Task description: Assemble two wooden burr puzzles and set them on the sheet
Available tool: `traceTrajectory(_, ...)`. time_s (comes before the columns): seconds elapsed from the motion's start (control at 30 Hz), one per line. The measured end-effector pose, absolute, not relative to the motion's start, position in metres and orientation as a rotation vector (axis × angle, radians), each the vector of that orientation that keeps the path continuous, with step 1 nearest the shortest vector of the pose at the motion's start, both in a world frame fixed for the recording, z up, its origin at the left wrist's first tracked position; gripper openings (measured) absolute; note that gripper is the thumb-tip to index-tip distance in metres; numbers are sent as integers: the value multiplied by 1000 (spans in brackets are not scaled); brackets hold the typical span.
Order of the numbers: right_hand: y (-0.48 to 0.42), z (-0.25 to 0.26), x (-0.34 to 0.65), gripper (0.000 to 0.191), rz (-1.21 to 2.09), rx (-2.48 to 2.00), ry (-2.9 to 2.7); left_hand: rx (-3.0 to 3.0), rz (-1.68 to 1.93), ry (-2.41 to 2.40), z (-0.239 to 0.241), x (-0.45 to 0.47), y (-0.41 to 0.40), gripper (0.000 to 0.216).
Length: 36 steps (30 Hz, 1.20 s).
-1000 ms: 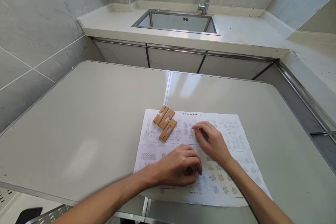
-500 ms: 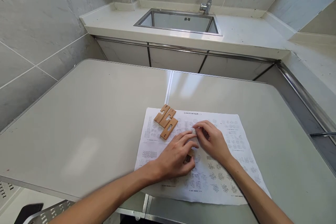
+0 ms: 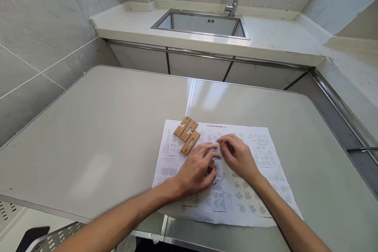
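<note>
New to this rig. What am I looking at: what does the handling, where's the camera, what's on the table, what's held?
No machine here: it's a person's two bare hands. The only view is from a camera worn on the head, looking forward and down, so the arms enter from the bottom.

On the table lies a printed sheet of small diagrams. Three flat wooden pieces with cut-outs lie together at its far left; the nearest is marked 2. Behind the table is a counter with a sink.

The left hand holds another wooden piece, mostly hidden by its fingers. The right hand is over the sheet, fingers bent; I can't tell whether it holds anything.
</note>
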State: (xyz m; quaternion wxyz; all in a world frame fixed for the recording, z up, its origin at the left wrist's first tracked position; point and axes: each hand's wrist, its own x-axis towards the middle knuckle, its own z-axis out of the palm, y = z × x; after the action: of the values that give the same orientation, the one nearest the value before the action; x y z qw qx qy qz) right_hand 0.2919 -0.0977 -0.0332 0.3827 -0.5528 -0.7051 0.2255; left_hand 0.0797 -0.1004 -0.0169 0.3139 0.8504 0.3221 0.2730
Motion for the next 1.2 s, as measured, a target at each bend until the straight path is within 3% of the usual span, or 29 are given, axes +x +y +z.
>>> traceTrajectory(0.33, -104, -27, 282, 19, 631, -1337, -1857, 2213, 774, 924, -16, 79, -98, 29)
traceTrajectory(0.7, -108, -28, 280, 17, 639, -1316, -1830, 2069, 831, 979, -15, 79, -101, 44)
traceTrajectory(0.93, -111, -27, 278, 17, 660, -1307, -1893, 1658, 967, 966, -8, 78, -96, 27)
traceTrajectory(1.0, -113, -24, 277, 24, 694, -1252, -1961, 1527, 978, 940, -6, 77, -94, 30)
traceTrajectory(1.2, -122, -17, 266, 73, 730, -1070, -2183, 1229, 980, 853, -10, 76, -89, 45)
